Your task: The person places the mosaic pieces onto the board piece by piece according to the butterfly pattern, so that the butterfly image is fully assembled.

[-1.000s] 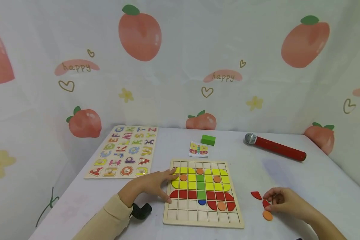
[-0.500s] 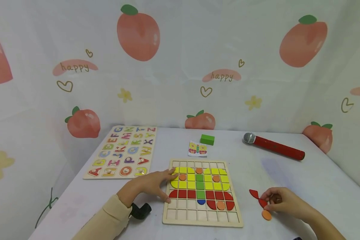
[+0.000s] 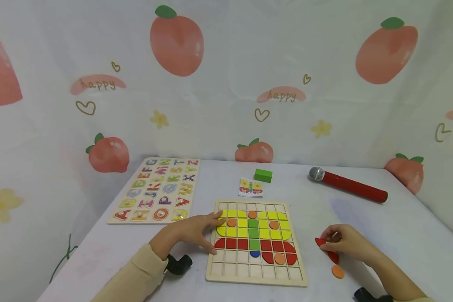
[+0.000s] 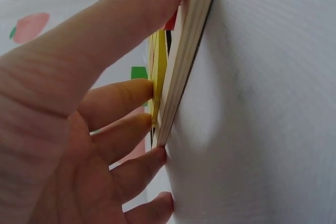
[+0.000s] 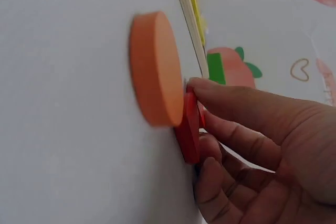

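Observation:
A wooden grid board (image 3: pixel 249 277) carries yellow, red, green, orange and blue tiles in a butterfly pattern. My left hand (image 3: pixel 194 230) spreads over its left edge. The thumb rests at the side near the red row, and fingertips (image 4: pixel 144 92) touch the yellow tiles. Right of the board, my right hand (image 3: pixel 349 243) pinches a red quarter-circle tile (image 3: pixel 318 241) between thumb and index finger; the fingers partly hide it. A second red tile (image 5: pixel 188 135) lies against it, under the thumb. Nearest me, an orange round tile (image 3: pixel 337 272) lies on the table.
Behind the board lie a small butterfly picture card (image 3: pixel 251 187) and a green block (image 3: pixel 263 175). An alphabet puzzle board (image 3: pixel 156 193) is at the back left. A red microphone (image 3: pixel 349 184) lies at the back right, before the fruit-patterned cloth backdrop (image 3: pixel 219 113).
My right hand has shifted away from me, from the second red tile to the farther one. The second tile has slid left against the first. My left hand stays on the board.

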The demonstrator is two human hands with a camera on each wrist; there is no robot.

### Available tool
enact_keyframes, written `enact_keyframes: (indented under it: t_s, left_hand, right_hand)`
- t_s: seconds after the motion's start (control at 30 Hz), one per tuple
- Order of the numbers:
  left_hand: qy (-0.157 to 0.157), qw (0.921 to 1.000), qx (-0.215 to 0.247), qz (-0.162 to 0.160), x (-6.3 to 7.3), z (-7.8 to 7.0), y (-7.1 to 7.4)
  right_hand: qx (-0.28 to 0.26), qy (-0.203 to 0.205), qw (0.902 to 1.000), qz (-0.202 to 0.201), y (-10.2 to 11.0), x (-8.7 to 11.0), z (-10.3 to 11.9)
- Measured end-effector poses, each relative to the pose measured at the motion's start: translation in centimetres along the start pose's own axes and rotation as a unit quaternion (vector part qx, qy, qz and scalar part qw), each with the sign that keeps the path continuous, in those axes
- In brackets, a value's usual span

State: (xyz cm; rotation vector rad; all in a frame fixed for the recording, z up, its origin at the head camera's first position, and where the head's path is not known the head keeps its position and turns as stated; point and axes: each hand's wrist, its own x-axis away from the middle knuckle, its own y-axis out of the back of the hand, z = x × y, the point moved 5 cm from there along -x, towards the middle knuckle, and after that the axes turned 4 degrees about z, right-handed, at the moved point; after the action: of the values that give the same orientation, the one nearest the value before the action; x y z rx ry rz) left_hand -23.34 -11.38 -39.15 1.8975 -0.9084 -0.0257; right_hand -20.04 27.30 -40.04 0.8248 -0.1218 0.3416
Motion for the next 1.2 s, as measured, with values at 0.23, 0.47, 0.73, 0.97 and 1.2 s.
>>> enact_keyframes:
  t_s: [0.23, 0.47, 0.73, 0.97, 1.2]
  left_hand:
    - [0.001, 0.9999, -0.013, -0.002, -0.1, 0.1, -0.1]
    - [0.006, 1.0, -0.003, 0.005, -0.2, 0.1, -0.2]
    - [0.006, 0.9999, 0.0, 0.011, -0.5, 0.1, -0.3]
    - [0.01, 0.9999, -0.001, 0.011, -0.4, 0.2, -0.3]
    - [0.006, 0.9999, -0.003, 0.01, -0.3, 0.1, -0.1]
  right_hand:
    - [0.002, 0.019, 0.9996, 0.021, -0.3, -0.5, 0.8]
    - [-0.013, 0.049, 0.9977, 0.045, -1.0, -1.4, 3.6]
    - [-0.056, 0.086, 0.99, 0.096, -3.3, -3.0, 8.4]
    - [-0.039, 0.134, 0.982, 0.127, -5.7, -4.5, 12.1]
    - [-0.061, 0.159, 0.9708, 0.169, -8.4, -5.2, 14.8]
